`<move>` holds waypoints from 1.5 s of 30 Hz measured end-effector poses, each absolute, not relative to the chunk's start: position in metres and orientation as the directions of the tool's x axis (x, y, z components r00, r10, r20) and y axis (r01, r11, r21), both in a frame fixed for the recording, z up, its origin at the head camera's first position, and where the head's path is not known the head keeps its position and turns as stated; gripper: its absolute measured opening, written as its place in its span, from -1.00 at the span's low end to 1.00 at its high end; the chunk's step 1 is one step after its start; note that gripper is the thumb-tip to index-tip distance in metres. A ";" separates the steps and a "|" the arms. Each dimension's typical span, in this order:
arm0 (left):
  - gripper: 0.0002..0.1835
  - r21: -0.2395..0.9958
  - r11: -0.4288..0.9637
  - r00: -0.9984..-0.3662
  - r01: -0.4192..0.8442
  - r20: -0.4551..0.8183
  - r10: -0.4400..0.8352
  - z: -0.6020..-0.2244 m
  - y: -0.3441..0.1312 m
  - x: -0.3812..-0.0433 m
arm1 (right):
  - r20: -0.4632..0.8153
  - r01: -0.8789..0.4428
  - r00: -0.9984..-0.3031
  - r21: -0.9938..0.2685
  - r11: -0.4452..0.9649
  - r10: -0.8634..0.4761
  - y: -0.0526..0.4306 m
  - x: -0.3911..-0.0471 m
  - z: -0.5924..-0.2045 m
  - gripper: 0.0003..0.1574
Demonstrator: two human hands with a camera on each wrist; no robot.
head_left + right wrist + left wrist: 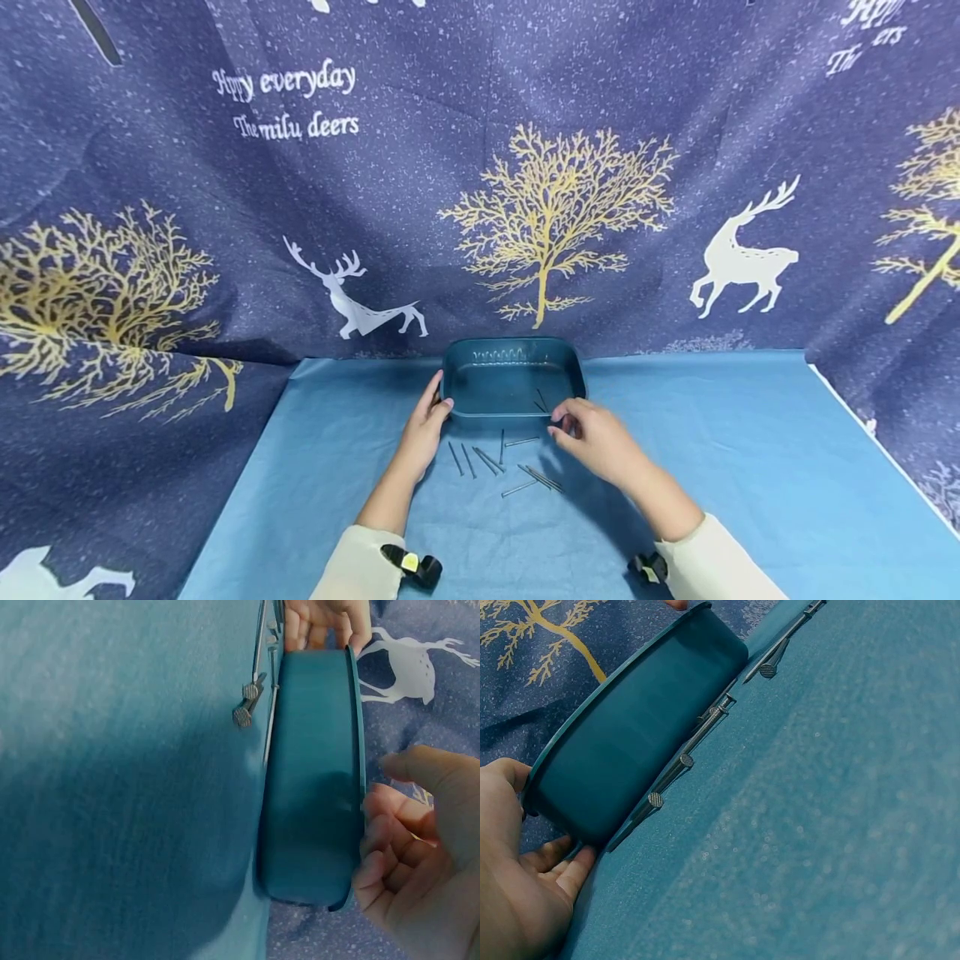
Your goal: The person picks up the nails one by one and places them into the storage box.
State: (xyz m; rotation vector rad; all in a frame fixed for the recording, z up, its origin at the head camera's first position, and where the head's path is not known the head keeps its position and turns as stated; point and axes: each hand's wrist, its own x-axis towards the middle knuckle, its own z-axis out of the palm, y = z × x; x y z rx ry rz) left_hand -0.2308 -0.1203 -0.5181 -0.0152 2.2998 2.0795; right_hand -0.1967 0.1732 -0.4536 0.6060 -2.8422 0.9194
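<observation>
Teal rectangular tray w/ rounded corners (480,392), glossy inside, sits at far edge of light-blue cloth (712,433), bkgd at 12 o'c: navy fabric printed w/ gold trees & white deer (420,167). L hand (426,425) at tray's 8–9 o'c, clamped on that end, thumb over rim, fingertips low by the base. R hand (596,437) at tray's 4 o'c, by near rim: thumb & index tips apart, other fingers loosely bent; can't tell if they touch rim. Couple of thin dark metal nails (542,400) inside tray, approx 4–5 o'c, close to R hand. Scattered grey flat-headed metal nails (489,460) lie on cloth at tray's 6 o'c, between forearms, some crossing; exact no. unclear. Cream sleeves (358,567) at 5 & 7 o'c.
</observation>
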 end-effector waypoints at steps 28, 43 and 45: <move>-0.35 0.994 0.107 -0.999 -0.035 -0.038 0.023 -0.516 -0.120 -0.229 | 0.023 -0.462 -0.857 -0.478 0.747 -0.515 0.174 -0.186 -0.467 -0.85; -0.35 0.993 0.110 -0.999 -0.043 -0.045 0.013 -0.516 -0.120 -0.229 | -0.033 -0.431 -0.860 -0.486 0.760 -0.509 0.173 -0.183 -0.469 -0.85; -0.35 0.993 0.113 -0.999 -0.045 -0.046 0.012 -0.515 -0.120 -0.229 | -0.031 -0.434 -0.858 -0.490 0.756 -0.513 0.173 -0.183 -0.468 -0.86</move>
